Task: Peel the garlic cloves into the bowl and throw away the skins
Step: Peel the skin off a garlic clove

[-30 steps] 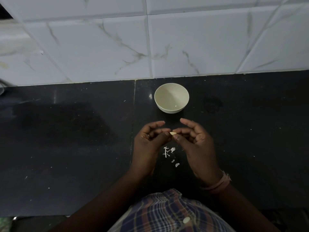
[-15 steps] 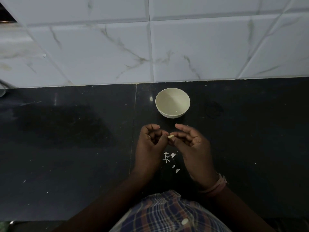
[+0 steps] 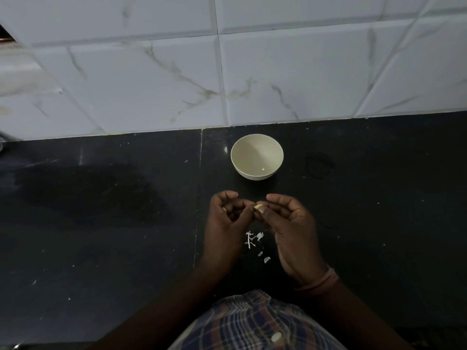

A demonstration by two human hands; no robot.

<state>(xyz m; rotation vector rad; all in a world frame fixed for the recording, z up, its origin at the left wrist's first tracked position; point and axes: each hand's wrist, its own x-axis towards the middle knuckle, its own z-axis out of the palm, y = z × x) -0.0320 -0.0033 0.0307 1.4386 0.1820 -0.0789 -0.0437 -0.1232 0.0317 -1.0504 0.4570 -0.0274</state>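
A small pale garlic clove [image 3: 257, 206] is pinched between the fingertips of both hands above the black counter [image 3: 101, 223]. My left hand [image 3: 226, 223] curls its thumb and fingers against the clove from the left. My right hand [image 3: 290, 223] pinches it from the right. A cream bowl [image 3: 257, 156] stands just beyond the hands, with one tiny pale speck inside. Several white skin scraps [image 3: 254, 242] lie on the counter beneath and between the hands.
A white marble-patterned tiled wall [image 3: 227, 72] rises right behind the bowl. A seam in the counter [image 3: 198, 198] runs front to back just left of the hands. My checked shirt [image 3: 252, 324] fills the bottom edge.
The hands stay together on the clove, with only small finger shifts. The view has tilted, so bowl and hands sit lower in the frame.
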